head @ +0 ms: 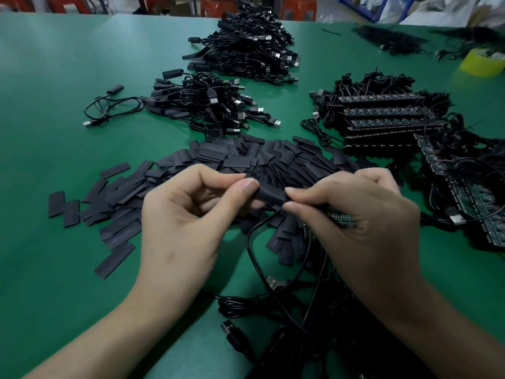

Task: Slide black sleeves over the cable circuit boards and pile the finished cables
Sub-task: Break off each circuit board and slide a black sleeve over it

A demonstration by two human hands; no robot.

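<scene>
Sleeve [269, 196] is off the surface, held roughly level between both hands at frame centre, just in front of the loose-sleeve heap.

Left hand [185, 214]: thumb and index pinch the sleeve's left end, thumb on top. Other fingers [207, 192] are curled into the palm, palm turned inward. Forearm comes in from bottom left.

Right hand [363, 214]: thumb and index tips pinch the sleeve's right end, back of the hand facing me. Remaining fingers are curled under. I see a bit of green circuit board [341, 218] poking out beneath them. Can't tell how much of it sits inside the sleeve.

Black cable [251, 242] drops from under the sleeve near the right fingertips and loops down between the wrists. A USB plug [274, 283] lies below, on a tangle of cables [314, 324] at the near edge under the right forearm.

Outward:
- A heap of loose sleeves [246, 160] spreads flat on the green surface [54, 77], behind and left of the hands.
- Behind it is a small pile of finished cables [207, 105], with a bigger pile [251, 50] farther back.
- One single sleeved cable [109, 108] lies apart on the left.
- On the right are stacked rows of bare boards [382, 119] with leads attached, and more run down the right edge.
- A yellow tape roll [483, 62] sits far right.
</scene>
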